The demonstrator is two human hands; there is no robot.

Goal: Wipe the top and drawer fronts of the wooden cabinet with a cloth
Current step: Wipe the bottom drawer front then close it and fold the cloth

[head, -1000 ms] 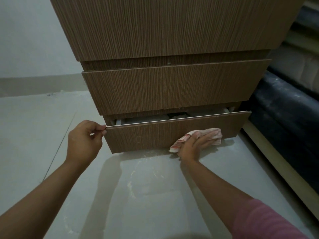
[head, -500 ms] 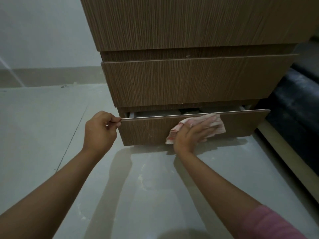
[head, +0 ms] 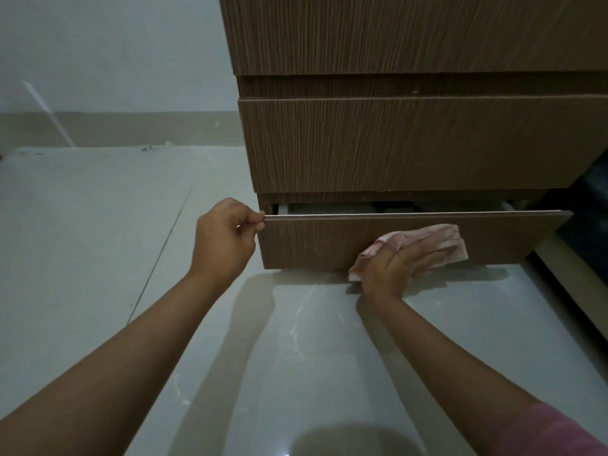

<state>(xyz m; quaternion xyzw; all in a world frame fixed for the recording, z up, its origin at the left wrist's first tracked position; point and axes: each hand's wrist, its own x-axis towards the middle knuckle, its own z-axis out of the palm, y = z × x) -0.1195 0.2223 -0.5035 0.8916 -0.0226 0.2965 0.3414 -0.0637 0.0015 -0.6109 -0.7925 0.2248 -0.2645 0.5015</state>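
The left hand (head: 223, 240) pinches the top corner of the bottom drawer (head: 312, 240), which is pulled out a little; the right hand (head: 399, 263) presses the cloth (head: 441, 240) flat on its front; I think this drawer is being wiped; next, rub along toward the ends; the cabinet (head: 411, 143) rises behind.

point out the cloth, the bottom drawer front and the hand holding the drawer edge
cloth (head: 437, 236), head view, upper right folds above the fingers
bottom drawer front (head: 316, 241), head view, bare wood left of the cloth
left hand (head: 223, 241), head view, back of the hand
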